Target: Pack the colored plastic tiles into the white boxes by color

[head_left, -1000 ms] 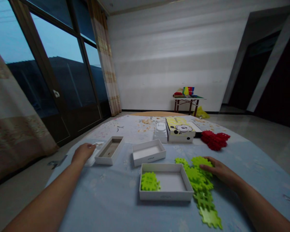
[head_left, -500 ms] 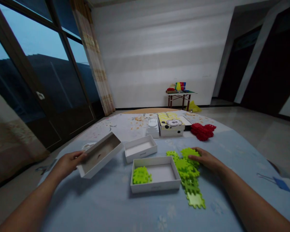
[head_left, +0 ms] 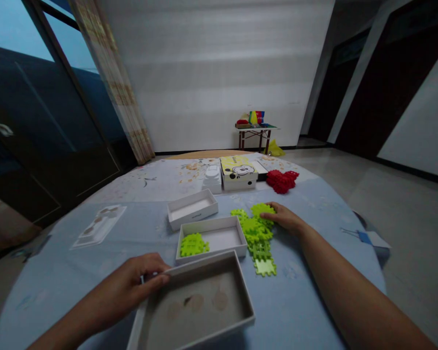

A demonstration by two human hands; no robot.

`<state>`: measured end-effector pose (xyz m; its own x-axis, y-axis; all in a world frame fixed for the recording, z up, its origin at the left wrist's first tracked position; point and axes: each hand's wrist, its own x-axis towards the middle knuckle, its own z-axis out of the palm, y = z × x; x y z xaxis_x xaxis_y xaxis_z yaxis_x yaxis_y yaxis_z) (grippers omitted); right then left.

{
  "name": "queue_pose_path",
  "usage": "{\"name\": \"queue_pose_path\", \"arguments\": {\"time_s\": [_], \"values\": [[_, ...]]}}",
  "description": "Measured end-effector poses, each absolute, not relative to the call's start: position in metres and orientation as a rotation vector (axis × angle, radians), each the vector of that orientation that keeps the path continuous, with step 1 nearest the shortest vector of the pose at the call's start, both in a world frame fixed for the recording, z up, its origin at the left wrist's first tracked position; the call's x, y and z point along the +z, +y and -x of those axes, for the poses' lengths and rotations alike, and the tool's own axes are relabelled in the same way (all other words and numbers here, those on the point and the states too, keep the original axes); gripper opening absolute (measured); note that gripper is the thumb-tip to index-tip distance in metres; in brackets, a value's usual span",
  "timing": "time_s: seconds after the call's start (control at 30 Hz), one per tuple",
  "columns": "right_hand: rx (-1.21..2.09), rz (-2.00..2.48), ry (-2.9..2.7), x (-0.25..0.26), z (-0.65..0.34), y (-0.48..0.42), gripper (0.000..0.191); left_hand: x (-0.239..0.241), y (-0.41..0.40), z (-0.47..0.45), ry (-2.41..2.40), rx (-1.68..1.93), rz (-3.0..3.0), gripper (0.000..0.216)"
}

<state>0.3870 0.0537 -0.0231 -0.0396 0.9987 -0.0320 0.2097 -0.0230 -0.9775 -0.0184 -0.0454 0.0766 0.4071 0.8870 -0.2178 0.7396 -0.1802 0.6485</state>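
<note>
My left hand (head_left: pixel 140 279) grips the far left rim of a shallow white box (head_left: pixel 195 304) with a stained brown bottom, held close in front of me. My right hand (head_left: pixel 282 218) rests flat, fingers stretched, on a pile of lime-green puzzle pieces (head_left: pixel 257 236) on the blue cloth. A white tray (head_left: pixel 211 238) beside that pile holds a small stack of green pieces (head_left: pixel 192 244) in its left end.
Another white tray (head_left: pixel 191 208) lies behind. Farther back are a yellow cartoon box (head_left: pixel 238 172), a white object (head_left: pixel 211 178) and red pieces (head_left: pixel 282 181). A flat white insert (head_left: pixel 98 226) lies at left. A small table (head_left: pixel 254 133) stands by the wall.
My left hand has carried the brown-bottomed box from the left of the cloth to just in front of me. The right hand stays on the green pieces. The view shifted left.
</note>
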Motion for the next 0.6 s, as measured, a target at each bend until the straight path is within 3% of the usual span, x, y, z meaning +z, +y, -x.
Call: {"name": "queue_pose_path", "arguments": {"time_s": [0.23, 0.43, 0.6], "values": [[1.145, 1.375, -1.399, -0.023, -0.388, 0.053, 0.049, 0.029, -0.053, -0.002, 1.668, 0.524, -1.848, 0.032], [1.13, 1.403, -1.444, -0.028, -0.391, 0.058, 0.048, 0.02, -0.058, 0.0, 1.687, 0.701, -1.59, 0.04], [1.137, 1.407, -1.464, -0.029, -0.391, 0.059, 0.048, 0.014, -0.053, -0.003, 1.673, 0.775, -1.61, 0.034]]}}
